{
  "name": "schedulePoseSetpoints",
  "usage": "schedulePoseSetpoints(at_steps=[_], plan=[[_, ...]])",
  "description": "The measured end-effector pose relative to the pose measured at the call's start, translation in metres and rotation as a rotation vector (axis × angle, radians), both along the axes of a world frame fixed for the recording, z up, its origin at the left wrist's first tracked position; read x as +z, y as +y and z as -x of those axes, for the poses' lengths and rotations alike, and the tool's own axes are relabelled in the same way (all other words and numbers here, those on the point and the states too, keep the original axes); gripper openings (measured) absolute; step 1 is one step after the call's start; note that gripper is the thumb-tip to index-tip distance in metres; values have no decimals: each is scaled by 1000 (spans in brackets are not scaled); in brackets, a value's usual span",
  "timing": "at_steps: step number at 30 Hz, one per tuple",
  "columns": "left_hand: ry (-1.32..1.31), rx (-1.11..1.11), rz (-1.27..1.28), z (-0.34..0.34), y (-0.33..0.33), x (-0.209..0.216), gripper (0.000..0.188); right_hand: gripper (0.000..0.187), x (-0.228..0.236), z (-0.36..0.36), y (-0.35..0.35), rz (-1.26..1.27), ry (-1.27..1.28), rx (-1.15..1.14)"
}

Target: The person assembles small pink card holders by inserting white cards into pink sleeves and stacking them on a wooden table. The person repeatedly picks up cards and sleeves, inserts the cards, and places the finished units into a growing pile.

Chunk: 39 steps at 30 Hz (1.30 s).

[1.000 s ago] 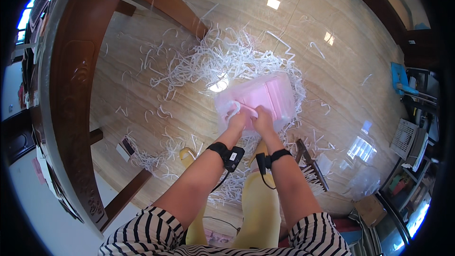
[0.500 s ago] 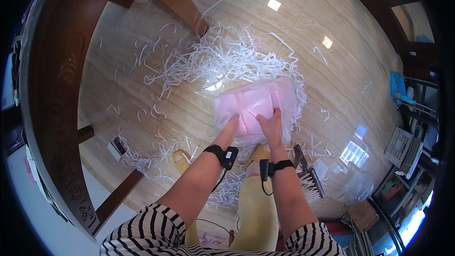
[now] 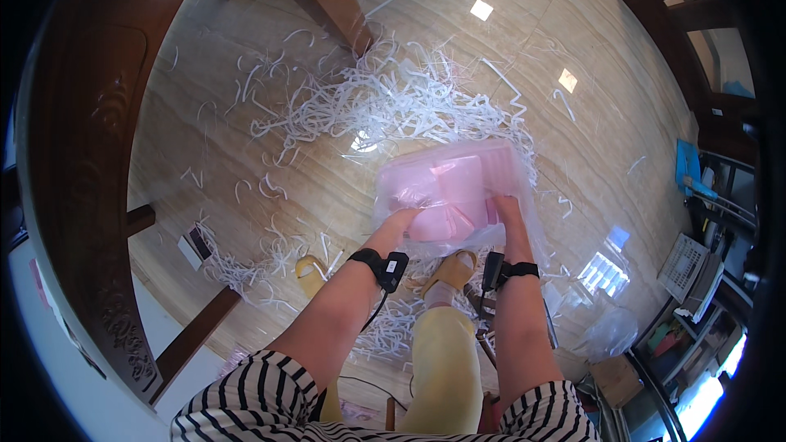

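A clear plastic bag (image 3: 524, 176) lies on the floor in front of me, with smooth pink flat pieces (image 3: 454, 176) inside it. Folds in the pink form a bow-like shape near the bag's near edge. My left hand (image 3: 407, 218) reaches into the near left side of the bag and appears closed on the edge of the pink pieces; the film partly blurs its fingers. At the near right side, my right hand (image 3: 506, 208) is in the bag's mouth against the pink, its fingertips hidden by film and pink.
White shredded paper (image 3: 393, 102) spreads beyond the bag and around my feet in yellow slippers (image 3: 452, 272). A wooden furniture leg (image 3: 348, 12) stands at the far left. Right of me lie crumpled clear plastic (image 3: 610, 330), a white basket (image 3: 681, 266) and a shelf. A small box (image 3: 195, 250) lies left.
My right hand has moved right, from the middle of the pink pieces to their right side. The plastic film now covers more of the pink, and the left hand has shifted only slightly.
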<state>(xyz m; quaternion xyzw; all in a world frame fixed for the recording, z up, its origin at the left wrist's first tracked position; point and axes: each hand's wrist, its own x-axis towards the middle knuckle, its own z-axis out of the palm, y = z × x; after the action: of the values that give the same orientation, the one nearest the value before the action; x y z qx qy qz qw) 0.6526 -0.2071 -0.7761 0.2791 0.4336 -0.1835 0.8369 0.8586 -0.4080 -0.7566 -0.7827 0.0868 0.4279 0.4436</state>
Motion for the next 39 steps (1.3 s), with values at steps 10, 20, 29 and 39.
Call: schedulePoseSetpoints(at_steps=[10,20,29,39], plan=[[182,50,-30,-16,-3,16,45,55,-3,18,9,108,-238,81],[108,12,-9,-23,2,28,45,77,0,-1,-7,108,88,148],[-246,64,-280,-10,-29,106,66,74,144,45,-43,-219,-127,-43],[-552,-78,-164,16,-45,208,80,69,285,114,-86,-237,-5,-297]])
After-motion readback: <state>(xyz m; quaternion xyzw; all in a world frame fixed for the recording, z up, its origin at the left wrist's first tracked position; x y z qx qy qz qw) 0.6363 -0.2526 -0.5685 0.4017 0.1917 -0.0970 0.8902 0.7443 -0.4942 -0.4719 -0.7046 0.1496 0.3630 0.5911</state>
